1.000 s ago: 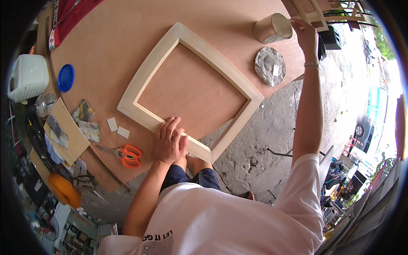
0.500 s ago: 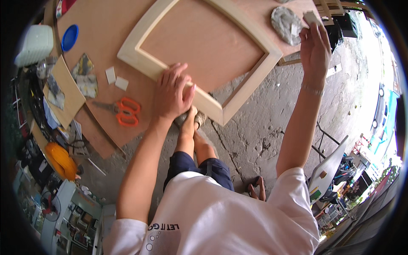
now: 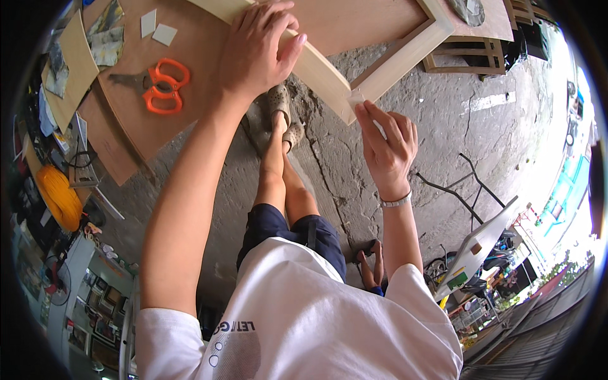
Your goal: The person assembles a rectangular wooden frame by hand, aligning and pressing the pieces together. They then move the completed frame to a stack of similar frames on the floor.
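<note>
Frame (image 3: 323, 71): pale bare wood, top centre of the picture, its upper part cut off by the edge; one corner juts out past the worktop over the floor.
Left hand (image 3: 256, 56): clamped on the frame's lower-left rail, fingers over the top, thumb along the near side.
Right hand (image 3: 389, 140): well apart from the left, just right of centre, pinching a small pale piece (image 3: 356, 97) between thumb and fingers; the piece touches the frame's nearest corner.
Worktop (image 3: 196, 38): brown, across the upper left and top.
Scissors (image 3: 154, 77): orange handles, lying on the worktop at upper left, blades pointing left.
Cards (image 3: 164, 35): two white ones, just above the scissors.
Grey lump (image 3: 470, 11): upper right, partly cut off.
Floor (image 3: 323, 171): cracked grey concrete, centre.
Clogs (image 3: 278, 104): beige, on the person's feet below the left hand.
</note>
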Tool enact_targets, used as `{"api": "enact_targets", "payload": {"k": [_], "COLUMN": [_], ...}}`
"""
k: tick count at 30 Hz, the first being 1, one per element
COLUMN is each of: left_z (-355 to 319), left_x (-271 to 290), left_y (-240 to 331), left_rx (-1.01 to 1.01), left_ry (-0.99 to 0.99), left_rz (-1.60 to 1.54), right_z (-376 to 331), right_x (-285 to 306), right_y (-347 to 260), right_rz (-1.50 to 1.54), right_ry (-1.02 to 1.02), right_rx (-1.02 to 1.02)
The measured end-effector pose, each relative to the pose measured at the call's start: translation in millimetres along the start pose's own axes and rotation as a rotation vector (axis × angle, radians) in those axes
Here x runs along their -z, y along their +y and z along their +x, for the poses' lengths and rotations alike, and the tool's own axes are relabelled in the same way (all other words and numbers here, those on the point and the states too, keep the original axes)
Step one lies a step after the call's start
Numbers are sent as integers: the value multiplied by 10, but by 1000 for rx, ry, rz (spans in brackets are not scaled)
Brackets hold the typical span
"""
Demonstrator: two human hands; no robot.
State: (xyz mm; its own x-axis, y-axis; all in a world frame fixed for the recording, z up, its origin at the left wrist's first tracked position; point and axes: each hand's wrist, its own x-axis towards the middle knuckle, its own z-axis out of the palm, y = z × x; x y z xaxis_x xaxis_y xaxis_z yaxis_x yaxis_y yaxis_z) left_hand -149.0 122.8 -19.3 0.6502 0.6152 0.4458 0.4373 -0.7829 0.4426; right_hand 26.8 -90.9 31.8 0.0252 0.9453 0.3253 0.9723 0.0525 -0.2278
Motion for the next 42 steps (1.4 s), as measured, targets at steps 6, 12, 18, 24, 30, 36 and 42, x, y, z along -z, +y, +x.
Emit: {"api": "enact_targets", "payload": {"k": [6, 12, 18, 24, 30, 36, 42], "left_z": [31, 16, -1, -19, -31, -3, 7], "left_x": [110, 124, 123, 90, -4, 74, 55], "left_y": [161, 168, 137, 84, 45, 56, 93], "left_rx": [49, 31, 24, 25, 8, 42, 10], "left_ry": [25, 43, 44, 37, -3, -7, 20], "left_rz": [-49, -38, -33, 30, 63, 25, 22], "right_z": [-93, 42, 1, -335, -407, -596, -143], "right_x": [-66, -112, -217, -111, -66, -142, -124], "right_y": [-66, -28, -62, -229, -258, -225, -92], "right_rz": [-74, -24, -25, -6, -10, -16, 19], "right_ry": [-26, 49, -28, -84, 22, -24, 89], "right_rx": [-14, -26, -41, -46, -52, -53, -110]}}
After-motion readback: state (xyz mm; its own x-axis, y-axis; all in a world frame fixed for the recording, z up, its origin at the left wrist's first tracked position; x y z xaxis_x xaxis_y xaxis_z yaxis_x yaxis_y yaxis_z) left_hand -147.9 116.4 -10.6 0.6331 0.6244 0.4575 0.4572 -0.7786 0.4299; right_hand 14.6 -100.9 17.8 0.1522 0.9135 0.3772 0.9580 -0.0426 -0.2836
